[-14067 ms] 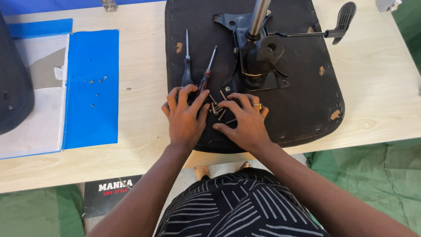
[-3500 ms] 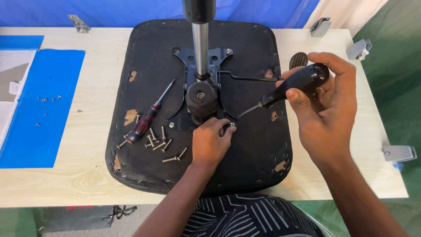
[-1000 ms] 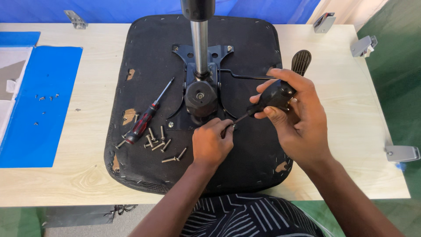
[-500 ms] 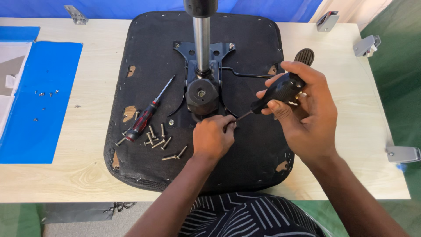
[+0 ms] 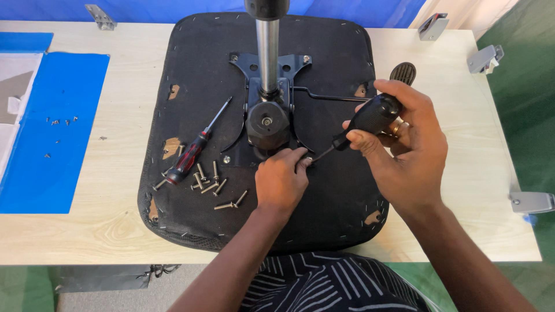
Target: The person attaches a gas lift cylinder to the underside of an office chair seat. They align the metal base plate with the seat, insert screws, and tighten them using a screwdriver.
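An upturned black chair seat point(image 5: 341, 196) lies on a light wooden table point(image 5: 115, 231), its metal mechanism plate point(image 5: 234, 147) and upright gas cylinder point(image 5: 267, 52) facing up. My right hand point(image 5: 404, 153) grips a black-handled screwdriver point(image 5: 370, 118), its tip angled down-left to a screw at the plate's lower right corner. My left hand point(image 5: 281, 182) pinches at that same spot, steadying the tip or screw; the screw itself is mostly hidden by my fingers.
A red-and-black screwdriver point(image 5: 193, 150) and several loose screws point(image 5: 211, 188) lie on the seat's left part. A blue sheet point(image 5: 58, 156) with small screws sits at the table's left. Grey metal brackets point(image 5: 532, 202) rest along the right edge and the back corners.
Since a second ago my right hand has shifted slightly with the screwdriver, keeping its tip at the screw; my left hand stays pinched there. Long before, both hands sorted screws.
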